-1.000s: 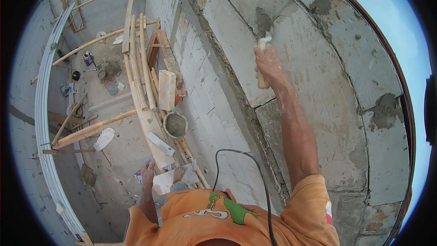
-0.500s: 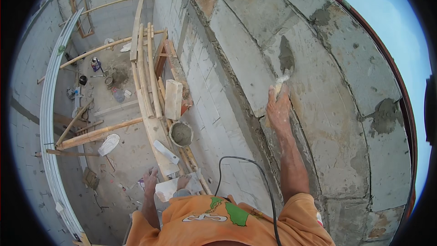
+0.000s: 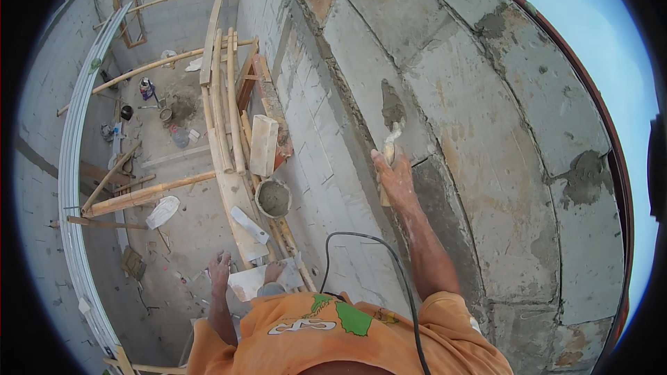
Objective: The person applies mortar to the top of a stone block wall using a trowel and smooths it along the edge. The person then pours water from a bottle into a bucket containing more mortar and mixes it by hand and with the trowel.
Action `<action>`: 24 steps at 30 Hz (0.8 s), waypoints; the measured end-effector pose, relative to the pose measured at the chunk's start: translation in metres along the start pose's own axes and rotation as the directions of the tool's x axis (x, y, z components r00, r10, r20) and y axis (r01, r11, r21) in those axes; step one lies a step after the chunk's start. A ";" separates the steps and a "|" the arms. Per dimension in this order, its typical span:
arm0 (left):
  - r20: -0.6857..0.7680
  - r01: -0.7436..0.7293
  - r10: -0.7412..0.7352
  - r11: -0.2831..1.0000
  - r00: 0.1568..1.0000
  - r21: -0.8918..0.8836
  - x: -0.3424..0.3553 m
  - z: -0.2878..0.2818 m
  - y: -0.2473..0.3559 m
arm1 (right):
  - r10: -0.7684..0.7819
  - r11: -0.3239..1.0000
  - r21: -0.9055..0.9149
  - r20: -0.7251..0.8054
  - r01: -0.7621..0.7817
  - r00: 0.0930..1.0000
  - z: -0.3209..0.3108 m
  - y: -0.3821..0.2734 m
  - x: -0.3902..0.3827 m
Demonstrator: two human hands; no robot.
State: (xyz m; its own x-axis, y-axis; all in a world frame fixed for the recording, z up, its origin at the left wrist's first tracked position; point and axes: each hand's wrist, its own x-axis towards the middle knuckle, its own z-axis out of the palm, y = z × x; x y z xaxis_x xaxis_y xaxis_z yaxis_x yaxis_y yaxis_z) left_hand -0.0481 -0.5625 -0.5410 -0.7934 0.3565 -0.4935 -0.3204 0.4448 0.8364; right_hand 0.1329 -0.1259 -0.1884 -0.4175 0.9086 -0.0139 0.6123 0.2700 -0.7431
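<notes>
In my right hand (image 3: 397, 179), closed round its handle, is a pointing trowel (image 3: 392, 107). Its grey blade lies against the block wall (image 3: 486, 139) beside a mortar joint, and its neck is smeared pale. Fresh-looking grey mortar (image 3: 361, 125) runs along the joint to the left of the blade. My left hand (image 3: 219, 271) hangs low over the planks with its fingers loosely apart and nothing in them. A round bucket of grey mortar (image 3: 273, 198) stands on the scaffold, between my two hands.
Bamboo poles and planks (image 3: 226, 111) form the scaffold, with a pale block (image 3: 264, 146) standing on it. A black cable (image 3: 361, 236) loops by my body. Long metal profiles (image 3: 76, 132) lean at left. Tools and a white sack (image 3: 162, 212) lie on the floor below.
My right hand and the trowel have moved left and slightly down along the wall, nearer the mortar joint. My left hand has shifted a little left and up.
</notes>
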 end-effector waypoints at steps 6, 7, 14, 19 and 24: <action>0.009 -0.035 0.035 0.999 0.999 -0.025 0.004 0.021 -0.028 | 0.148 0.988 -0.091 0.377 -0.123 0.914 0.050 0.033 0.005; -0.002 -0.016 0.016 0.999 1.000 -0.051 0.000 0.032 -0.035 | 0.171 0.984 -0.026 0.404 -0.175 0.899 0.066 0.050 0.000; 0.263 -0.117 0.039 0.951 0.964 0.286 -0.023 0.109 -0.123 | 0.326 0.862 0.069 0.682 -0.501 0.655 0.222 0.203 -0.008; 0.422 -0.056 -0.129 0.915 0.898 0.399 -0.044 0.165 -0.225 | 0.313 0.920 -0.071 0.727 -0.386 0.612 0.325 0.301 -0.012; 0.349 -0.156 -0.040 0.844 0.936 0.513 -0.042 0.200 -0.268 | 0.352 0.936 -0.273 0.710 -0.223 0.610 0.396 0.412 -0.021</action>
State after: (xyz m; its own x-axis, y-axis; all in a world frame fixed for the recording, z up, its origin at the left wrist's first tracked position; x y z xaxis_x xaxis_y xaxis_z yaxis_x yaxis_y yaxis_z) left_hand 0.1742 -0.5321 -0.7922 -0.5496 0.6028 -0.5784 0.1187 0.7417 0.6602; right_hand 0.1278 -0.1600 -0.7592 -0.5158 0.4230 -0.7450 0.8492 0.1372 -0.5100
